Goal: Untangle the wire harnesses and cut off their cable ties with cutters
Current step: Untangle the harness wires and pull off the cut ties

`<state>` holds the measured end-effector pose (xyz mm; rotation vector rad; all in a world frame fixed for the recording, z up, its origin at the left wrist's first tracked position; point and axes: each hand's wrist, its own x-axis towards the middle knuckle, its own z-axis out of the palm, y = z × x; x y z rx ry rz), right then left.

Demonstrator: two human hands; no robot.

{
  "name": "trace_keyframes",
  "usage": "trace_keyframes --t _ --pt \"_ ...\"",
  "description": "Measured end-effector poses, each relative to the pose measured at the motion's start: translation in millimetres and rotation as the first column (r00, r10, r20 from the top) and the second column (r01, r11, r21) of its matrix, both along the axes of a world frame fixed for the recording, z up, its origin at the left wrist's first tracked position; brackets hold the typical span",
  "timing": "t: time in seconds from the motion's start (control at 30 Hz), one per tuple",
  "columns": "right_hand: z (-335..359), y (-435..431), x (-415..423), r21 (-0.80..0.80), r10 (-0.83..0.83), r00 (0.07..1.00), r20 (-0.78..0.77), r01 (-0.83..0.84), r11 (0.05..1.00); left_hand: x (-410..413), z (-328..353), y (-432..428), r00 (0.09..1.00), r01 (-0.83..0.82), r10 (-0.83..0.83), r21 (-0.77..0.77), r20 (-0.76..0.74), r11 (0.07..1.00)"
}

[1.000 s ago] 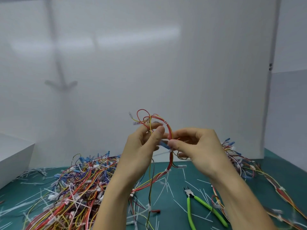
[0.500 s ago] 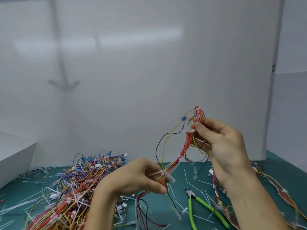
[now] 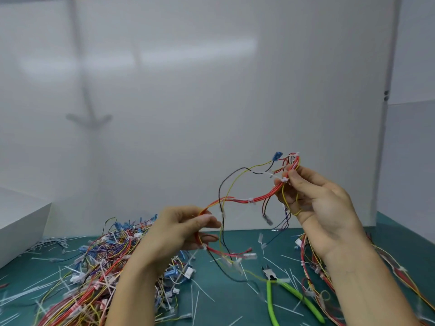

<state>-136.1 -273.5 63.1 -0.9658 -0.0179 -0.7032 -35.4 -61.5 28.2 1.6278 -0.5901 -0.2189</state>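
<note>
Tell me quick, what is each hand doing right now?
Left hand: holds the lower end of the wire harness.
Right hand: pinches the same harness near its upper end.

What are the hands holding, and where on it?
Both hold one wire harness. The right hand pinches its upper end near a white cable tie; the left hand grips its lower stretch.

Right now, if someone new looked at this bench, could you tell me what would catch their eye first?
First, the red and yellow wire harness stretched in the air between the left hand, low at centre, and the right hand, raised higher. Next, the colourful tangle of harnesses heaped on the teal mat at lower left, and the green-handled cutters lying untouched below the right hand.
</note>
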Motion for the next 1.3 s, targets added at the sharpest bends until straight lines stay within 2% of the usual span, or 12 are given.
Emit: trace_keyframes --t 0.07,0.23,0.4,0.53,0.6,0.7,0.73,0.8,0.9,1.0,1.1,1.3 --pt "0 0 1 0.029 0.037 0.999 0.002 -0.037 0.999 -2 2 -1 0.999 0.012 -0.018 -0.114 -0.048 0.993" --pt "-2 -2 3 0.049 0.089 0.996 0.020 -0.090 0.995 -1 3 -2 0.994 0.041 -0.069 -0.287 -0.086 0.957" --pt "-1 -1 1 0.006 0.085 0.996 0.032 -0.085 0.996 2 2 0 0.994 0.037 -0.067 -0.303 -0.088 0.952" --pt "0 -1 -2 -0.062 0.062 0.998 0.031 -0.060 0.996 6 -8 -2 0.994 0.042 -0.055 -0.137 -0.092 0.990" --pt "0 -1 -5 -0.122 0.043 0.999 0.025 -0.039 0.992 7 -14 -6 0.998 0.050 -0.048 0.036 -0.042 0.998" --pt "0 2 -7 -0.233 -0.029 1.000 0.000 0.028 0.972 5 -17 -11 0.986 0.099 -0.144 0.386 0.089 0.917" --pt "0 3 -7 -0.270 -0.062 0.998 -0.005 0.058 0.961 4 -17 -12 0.972 0.148 -0.215 0.464 0.095 0.873" --pt "0 4 -7 -0.351 -0.123 0.992 -0.005 0.113 0.930 3 -14 -10 0.944 0.243 -0.323 0.512 0.073 0.824" --pt "0 4 -7 -0.478 -0.199 0.980 -0.010 0.170 0.862 -1 -7 -2 0.940 0.268 -0.325 0.367 0.103 0.891" --pt "-1 6 -4 -0.604 -0.253 0.967 -0.002 0.201 0.771 -10 8 0 0.954 0.211 -0.229 0.110 0.192 0.971" --pt "-2 14 -1 -0.725 -0.289 0.957 0.001 0.200 0.659 -19 22 -8 0.971 0.123 -0.098 -0.105 0.217 0.987" --pt "-10 39 4 -0.930 -0.365 0.926 0.091 0.211 0.303 -36 27 -41 0.993 -0.060 0.080 -0.215 0.088 0.975"
